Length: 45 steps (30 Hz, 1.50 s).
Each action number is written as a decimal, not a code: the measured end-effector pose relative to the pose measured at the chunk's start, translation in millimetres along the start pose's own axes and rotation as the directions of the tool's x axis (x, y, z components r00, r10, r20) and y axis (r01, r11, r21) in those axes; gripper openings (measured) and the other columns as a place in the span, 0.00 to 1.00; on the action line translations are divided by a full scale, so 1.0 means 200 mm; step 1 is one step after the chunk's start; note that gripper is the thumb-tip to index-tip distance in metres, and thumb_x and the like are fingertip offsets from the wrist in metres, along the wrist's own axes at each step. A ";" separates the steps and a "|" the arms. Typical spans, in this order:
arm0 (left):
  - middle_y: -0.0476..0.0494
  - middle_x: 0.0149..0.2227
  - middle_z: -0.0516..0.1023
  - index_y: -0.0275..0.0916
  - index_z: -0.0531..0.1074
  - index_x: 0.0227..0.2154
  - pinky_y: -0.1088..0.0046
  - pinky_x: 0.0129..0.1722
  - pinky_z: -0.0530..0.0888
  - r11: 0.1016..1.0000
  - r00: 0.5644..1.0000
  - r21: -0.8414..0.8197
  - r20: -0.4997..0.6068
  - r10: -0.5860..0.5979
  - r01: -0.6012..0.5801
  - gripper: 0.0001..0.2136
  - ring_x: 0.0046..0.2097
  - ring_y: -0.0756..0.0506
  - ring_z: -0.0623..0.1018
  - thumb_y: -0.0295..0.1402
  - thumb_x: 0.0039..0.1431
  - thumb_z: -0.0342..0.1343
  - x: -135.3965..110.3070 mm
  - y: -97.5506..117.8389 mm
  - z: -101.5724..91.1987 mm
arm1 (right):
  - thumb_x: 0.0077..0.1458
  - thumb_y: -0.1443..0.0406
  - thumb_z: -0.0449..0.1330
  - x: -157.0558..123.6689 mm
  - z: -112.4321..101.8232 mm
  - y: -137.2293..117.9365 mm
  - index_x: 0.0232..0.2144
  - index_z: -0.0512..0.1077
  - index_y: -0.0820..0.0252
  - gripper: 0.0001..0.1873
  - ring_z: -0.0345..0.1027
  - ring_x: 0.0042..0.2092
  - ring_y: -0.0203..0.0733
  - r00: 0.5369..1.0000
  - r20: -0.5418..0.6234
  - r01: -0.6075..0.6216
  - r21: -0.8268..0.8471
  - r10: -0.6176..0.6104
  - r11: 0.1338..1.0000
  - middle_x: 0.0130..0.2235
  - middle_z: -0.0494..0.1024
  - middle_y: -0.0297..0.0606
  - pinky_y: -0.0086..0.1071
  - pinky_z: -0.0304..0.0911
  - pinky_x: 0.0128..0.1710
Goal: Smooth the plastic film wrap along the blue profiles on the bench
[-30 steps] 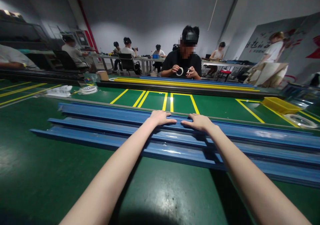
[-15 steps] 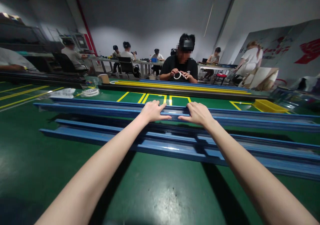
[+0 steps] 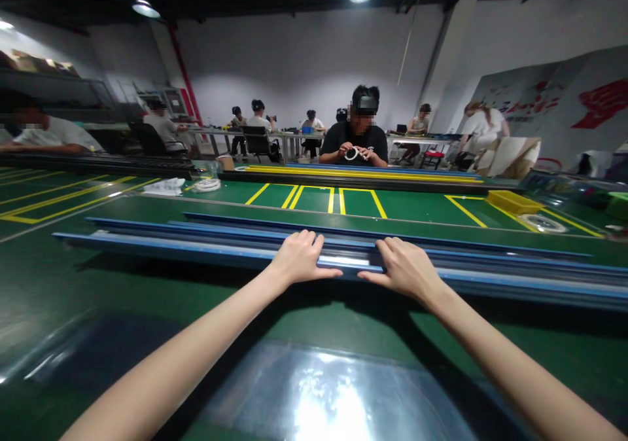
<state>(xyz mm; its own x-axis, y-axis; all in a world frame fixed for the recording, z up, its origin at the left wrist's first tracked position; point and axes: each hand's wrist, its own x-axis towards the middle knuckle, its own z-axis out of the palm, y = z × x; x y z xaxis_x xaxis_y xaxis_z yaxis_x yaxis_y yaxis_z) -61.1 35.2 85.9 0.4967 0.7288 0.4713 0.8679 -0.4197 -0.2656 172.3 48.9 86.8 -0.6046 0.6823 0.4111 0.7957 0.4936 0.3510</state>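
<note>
In the head view, your left hand (image 3: 297, 258) and right hand (image 3: 407, 267) are pinching one blue channel profile (image 3: 171, 248) across its width, thumbs pressing the near edge, fingers hooking over it; since half a second ago you are drawing it closer, and it is now sitting nearer you than the other blue channels (image 3: 490, 245), seemingly hovering above the green tabletop (image 3: 29, 277), so you are apparently separating it from them
</note>
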 end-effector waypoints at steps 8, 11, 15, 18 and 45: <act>0.35 0.34 0.73 0.32 0.69 0.39 0.66 0.35 0.66 0.999 0.996 -0.042 0.082 -0.025 0.029 0.36 0.37 0.40 0.72 0.61 0.48 0.36 -0.20 0.06 0.05 | 0.50 0.40 0.39 -0.12 -0.04 -0.17 0.31 0.66 0.63 0.34 0.64 0.35 0.46 0.994 0.110 -0.035 0.054 0.029 0.998 0.32 0.71 0.47 0.33 0.53 0.33; 0.34 0.35 0.73 0.31 0.69 0.40 0.66 0.36 0.67 0.999 0.996 -0.031 0.080 -0.027 0.030 0.36 0.37 0.40 0.72 0.61 0.48 0.36 -0.23 0.04 0.07 | 0.50 0.41 0.38 -0.11 -0.04 -0.21 0.31 0.66 0.64 0.34 0.64 0.35 0.46 0.993 0.117 -0.036 0.045 0.031 0.998 0.33 0.71 0.47 0.34 0.54 0.33; 0.35 0.34 0.72 0.31 0.69 0.39 0.66 0.36 0.67 1.000 0.997 -0.024 0.076 -0.010 0.011 0.35 0.37 0.40 0.72 0.61 0.48 0.36 -0.27 0.00 0.10 | 0.50 0.40 0.38 -0.10 -0.02 -0.27 0.31 0.67 0.65 0.35 0.64 0.36 0.47 0.992 0.117 -0.047 0.063 0.039 0.997 0.32 0.71 0.47 0.34 0.54 0.33; 0.36 0.34 0.72 0.32 0.69 0.38 0.67 0.35 0.67 1.000 0.997 -0.029 0.078 -0.003 0.005 0.34 0.37 0.40 0.72 0.60 0.49 0.38 -0.31 -0.04 0.11 | 0.49 0.40 0.38 -0.09 0.00 -0.33 0.31 0.67 0.65 0.36 0.64 0.37 0.47 0.991 0.126 -0.064 0.094 0.052 0.993 0.32 0.71 0.47 0.34 0.55 0.34; 0.36 0.36 0.74 0.36 0.69 0.41 0.66 0.38 0.68 0.998 0.995 -0.050 0.093 -0.029 0.033 0.30 0.39 0.40 0.72 0.57 0.49 0.42 -0.54 -0.41 0.18 | 0.59 0.54 0.40 -0.22 0.12 -0.14 0.49 0.64 0.63 0.25 0.60 0.49 0.45 0.997 0.067 -0.058 0.238 0.043 0.969 0.49 0.69 0.47 0.37 0.53 0.48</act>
<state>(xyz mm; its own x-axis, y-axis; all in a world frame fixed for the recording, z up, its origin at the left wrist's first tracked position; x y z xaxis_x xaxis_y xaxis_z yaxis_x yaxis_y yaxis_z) -186.2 10.4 25.5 0.4698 0.7878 0.3983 0.8828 -0.4214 -0.2078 176.9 16.8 39.0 -0.5657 0.7374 0.3691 0.8153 0.5674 0.1159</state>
